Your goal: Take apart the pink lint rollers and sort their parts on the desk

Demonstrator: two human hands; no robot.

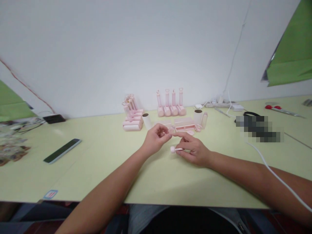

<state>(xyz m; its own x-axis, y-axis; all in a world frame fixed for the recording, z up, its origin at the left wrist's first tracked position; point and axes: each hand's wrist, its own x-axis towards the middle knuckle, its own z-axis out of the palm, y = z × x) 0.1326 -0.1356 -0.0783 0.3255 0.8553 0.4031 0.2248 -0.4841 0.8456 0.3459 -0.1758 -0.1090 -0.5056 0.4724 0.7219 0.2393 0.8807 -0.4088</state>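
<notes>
My left hand [156, 139] is above the middle of the table, its thumb and fingers pinched together; what they hold, if anything, is hidden or too small to name. Between the thumb and fingers of my right hand [193, 149] is a small pale pink part with a rounded knob [173, 149] at its left end. The right index finger stretches over to the left fingertips. Just behind the hands lie a pink open tray [185, 128] and small pink pieces [198, 128]. White tubes with dark insides, one on the left [146, 121] and one on the right [198, 116], stand nearby.
Two groups of pink roller-like items with upright clear handles, one left [133, 123] and one right [170, 111], stand near the wall. A phone [62, 150] lies to the left. Red-handled scissors [280, 109] lie far right, and a white cable [265, 164] crosses my right arm.
</notes>
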